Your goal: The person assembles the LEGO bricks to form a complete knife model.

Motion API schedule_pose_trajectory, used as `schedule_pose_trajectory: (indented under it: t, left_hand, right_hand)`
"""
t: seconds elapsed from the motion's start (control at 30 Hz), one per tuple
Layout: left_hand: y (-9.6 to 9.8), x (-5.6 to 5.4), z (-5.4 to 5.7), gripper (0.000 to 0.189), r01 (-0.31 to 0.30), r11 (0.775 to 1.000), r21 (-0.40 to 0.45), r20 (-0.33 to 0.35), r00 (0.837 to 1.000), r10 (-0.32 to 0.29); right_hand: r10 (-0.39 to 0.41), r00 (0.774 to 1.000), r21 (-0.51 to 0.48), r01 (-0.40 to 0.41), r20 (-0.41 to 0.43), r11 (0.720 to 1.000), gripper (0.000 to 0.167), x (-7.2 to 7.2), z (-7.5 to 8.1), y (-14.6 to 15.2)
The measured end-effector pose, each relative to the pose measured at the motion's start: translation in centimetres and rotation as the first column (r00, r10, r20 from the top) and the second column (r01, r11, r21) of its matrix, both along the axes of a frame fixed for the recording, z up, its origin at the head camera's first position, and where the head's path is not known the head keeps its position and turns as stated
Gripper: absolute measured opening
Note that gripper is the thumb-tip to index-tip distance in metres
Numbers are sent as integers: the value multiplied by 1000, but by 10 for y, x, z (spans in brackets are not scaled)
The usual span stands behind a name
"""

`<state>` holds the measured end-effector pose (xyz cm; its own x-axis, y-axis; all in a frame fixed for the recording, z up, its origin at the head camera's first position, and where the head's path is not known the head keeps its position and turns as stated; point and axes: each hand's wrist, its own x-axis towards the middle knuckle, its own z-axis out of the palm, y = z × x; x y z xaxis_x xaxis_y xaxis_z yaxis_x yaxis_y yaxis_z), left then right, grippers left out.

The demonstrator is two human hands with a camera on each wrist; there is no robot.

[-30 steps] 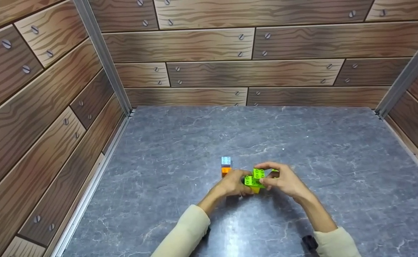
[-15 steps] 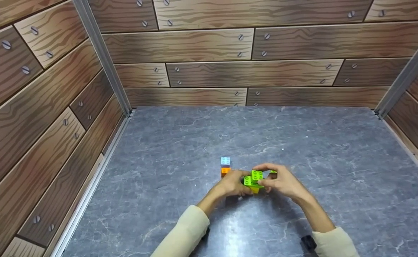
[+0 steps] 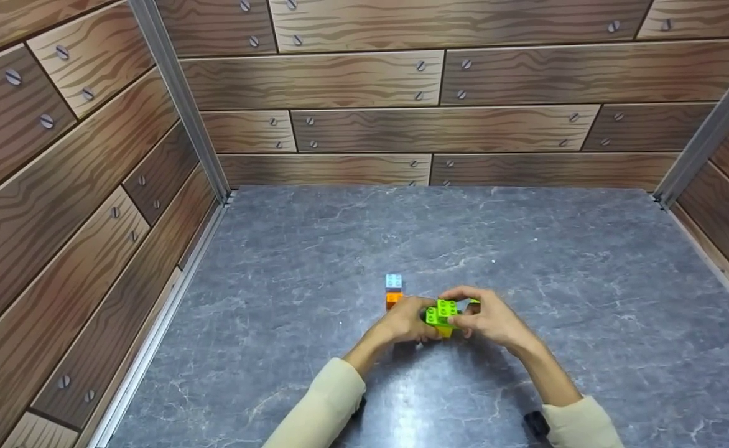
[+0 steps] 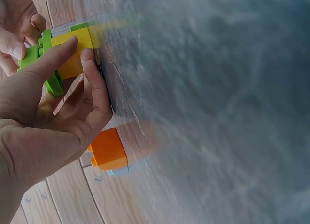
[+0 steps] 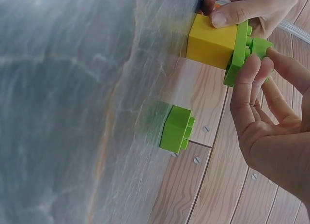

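Note:
My left hand (image 3: 405, 320) holds a yellow toy brick (image 5: 208, 40) by its sides, low over the grey tabletop. On the brick's studs sits a flat green piece (image 5: 236, 56), wider than the brick. My right hand (image 3: 495, 317) pinches a small green brick (image 3: 446, 307) between thumb and fingers, right at the studs of the green piece. Another green brick (image 5: 176, 129) stands on the table beyond the right hand, mostly covered by it in the head view. Just behind my left hand are an orange brick (image 4: 109, 149) and a light blue brick (image 3: 394, 281).
The grey marbled tabletop (image 3: 315, 242) stretches around both hands. Wood-patterned walls (image 3: 364, 130) enclose it at the back and sides, with metal strips (image 3: 184, 106) at the corners. A small black object (image 3: 536, 424) lies by the right sleeve.
My right hand has shifted slightly left and down, carrying the small green brick toward the middle of the green piece. The left hand keeps its place.

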<state>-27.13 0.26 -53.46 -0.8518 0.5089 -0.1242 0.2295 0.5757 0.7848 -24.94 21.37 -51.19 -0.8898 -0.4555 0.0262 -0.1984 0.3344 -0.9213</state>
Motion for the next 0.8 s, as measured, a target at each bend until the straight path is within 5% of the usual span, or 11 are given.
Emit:
schedule_pose_trajectory:
  t: [0.8]
  left_hand:
    - [0, 1, 0, 49, -8, 1000, 8, 16, 1000, 8]
  right_hand:
    - [-46, 998, 88, 48, -31, 995, 39, 3, -1, -2]
